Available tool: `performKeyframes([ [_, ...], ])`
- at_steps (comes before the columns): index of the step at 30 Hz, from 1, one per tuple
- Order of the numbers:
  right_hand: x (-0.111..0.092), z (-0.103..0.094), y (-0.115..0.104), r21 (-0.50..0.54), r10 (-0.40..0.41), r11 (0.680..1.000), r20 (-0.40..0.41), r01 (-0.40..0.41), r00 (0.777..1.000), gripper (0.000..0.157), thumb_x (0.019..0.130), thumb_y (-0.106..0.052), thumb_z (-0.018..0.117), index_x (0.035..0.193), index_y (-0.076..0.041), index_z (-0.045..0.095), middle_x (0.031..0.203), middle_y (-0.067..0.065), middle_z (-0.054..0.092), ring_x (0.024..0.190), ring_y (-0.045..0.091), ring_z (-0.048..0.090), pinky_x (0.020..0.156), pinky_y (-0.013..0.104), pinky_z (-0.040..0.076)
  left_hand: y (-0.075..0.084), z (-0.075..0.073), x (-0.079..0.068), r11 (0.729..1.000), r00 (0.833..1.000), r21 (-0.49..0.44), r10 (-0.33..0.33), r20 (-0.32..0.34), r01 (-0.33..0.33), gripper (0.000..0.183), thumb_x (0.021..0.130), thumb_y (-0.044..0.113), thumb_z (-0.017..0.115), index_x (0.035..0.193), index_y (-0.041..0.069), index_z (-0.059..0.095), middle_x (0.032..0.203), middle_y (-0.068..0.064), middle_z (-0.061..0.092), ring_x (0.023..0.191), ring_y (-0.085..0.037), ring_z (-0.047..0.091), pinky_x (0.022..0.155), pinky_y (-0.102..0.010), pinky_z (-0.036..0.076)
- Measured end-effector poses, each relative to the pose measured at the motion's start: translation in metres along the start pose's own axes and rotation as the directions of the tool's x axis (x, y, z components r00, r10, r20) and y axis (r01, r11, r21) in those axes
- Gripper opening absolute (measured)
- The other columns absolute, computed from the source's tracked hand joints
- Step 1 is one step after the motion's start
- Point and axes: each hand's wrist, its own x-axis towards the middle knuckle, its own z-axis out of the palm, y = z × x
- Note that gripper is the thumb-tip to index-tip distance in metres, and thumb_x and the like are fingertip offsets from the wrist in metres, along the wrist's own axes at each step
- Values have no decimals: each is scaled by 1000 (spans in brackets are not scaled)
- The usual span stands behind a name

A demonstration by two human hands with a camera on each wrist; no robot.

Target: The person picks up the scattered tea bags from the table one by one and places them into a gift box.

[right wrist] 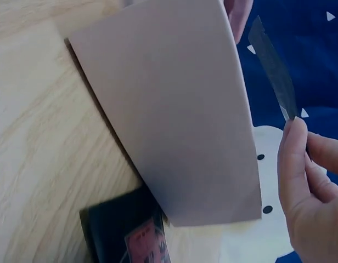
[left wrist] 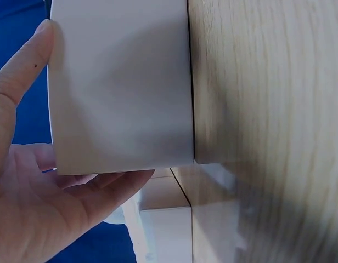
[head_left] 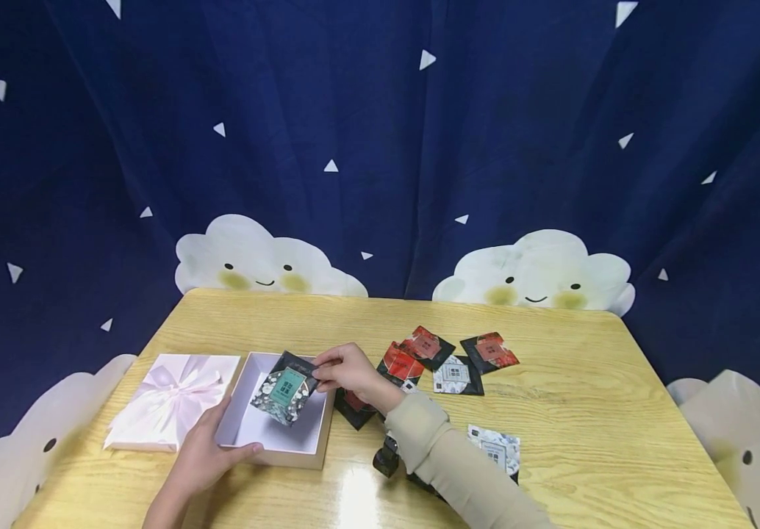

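My right hand [head_left: 353,373] pinches a small flat packet [head_left: 285,389] by its black end. The packet has a green label and a dark print with white flowers; it is tilted over the open gift box [head_left: 320,457], and in the right wrist view the packet [right wrist: 274,68] appears edge-on above the rim. My left hand [head_left: 206,450] grips the box's near left corner, its thumb along the front rim and its fingers against the left side. In the left wrist view those fingers [left wrist: 122,192] lie against the box wall [left wrist: 122,93]. The box's visible inside is white.
A pale pink lid [head_left: 175,397] with a ribbon bow lies left of the box. Several red, white and black packets [head_left: 458,375] are scattered to the right, one white packet [head_left: 497,448] nearer the front. A small black object [head_left: 386,459] stands beside the right forearm.
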Motion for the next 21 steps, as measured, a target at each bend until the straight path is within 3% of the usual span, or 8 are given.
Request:
performKeyframes([
  [9, 7, 18, 2, -72, 15, 997, -3, -15, 1000, 19, 80, 13, 59, 99, 16, 60, 70, 11, 60, 50, 16, 60, 58, 30, 55, 0, 0, 0, 1000, 1000, -10, -8, 6, 8, 100, 61, 31, 83, 130, -19, 31, 124, -40, 40, 113, -51, 40, 92, -59, 34],
  [15, 3, 17, 4, -161, 5, 987, 14, -3, 1000, 27, 80, 14, 59, 106, 19, 57, 75, 13, 58, 72, 34, 65, 63, 31, 55, 0, 1, 0, 1000, 1000, -14, -1, -5, 1, 99, 60, 29, 84, 129, -20, 31, 123, -40, 40, 111, -52, 41, 91, -59, 35],
  [21, -2, 8, 4, -207, -41, 977, 1, 40, 999, 28, 79, 11, 61, 106, 18, 58, 74, 11, 57, 69, 27, 66, 59, 26, 55, 1, 0, 0, 1000, 1000, -12, -11, 0, 11, 100, 60, 29, 84, 129, -20, 31, 124, -41, 39, 111, -52, 41, 91, -59, 35],
])
